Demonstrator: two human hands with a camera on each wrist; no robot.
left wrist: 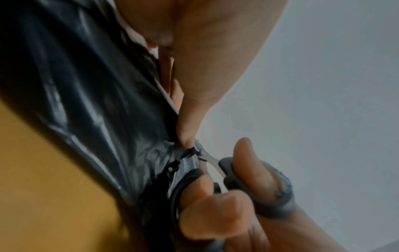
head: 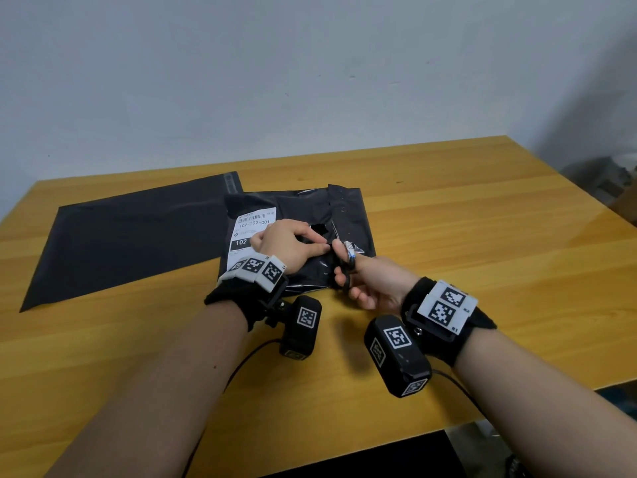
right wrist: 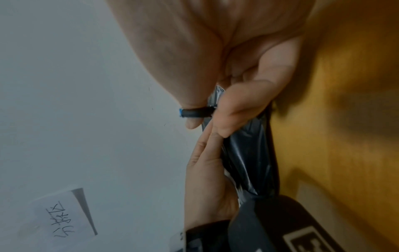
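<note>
Head view: a person cuts into a black parcel bag lying mid-way across a yellow wooden counter. The right hand grips a pair of scissors, thumb and fingers curled through the dark handle loops, with the blades pointing away from the body into the bag's crumpled plastic. The left hand pinches the plastic just beside the blades, its wrist lying over the bag's white shipping label. A ragged hole shows in the plastic just beyond the left fingers. A second black bag lies flat to the left, touching the parcel. Seen from the right wrist, a handwritten paper note hangs on the pale wall.
</note>
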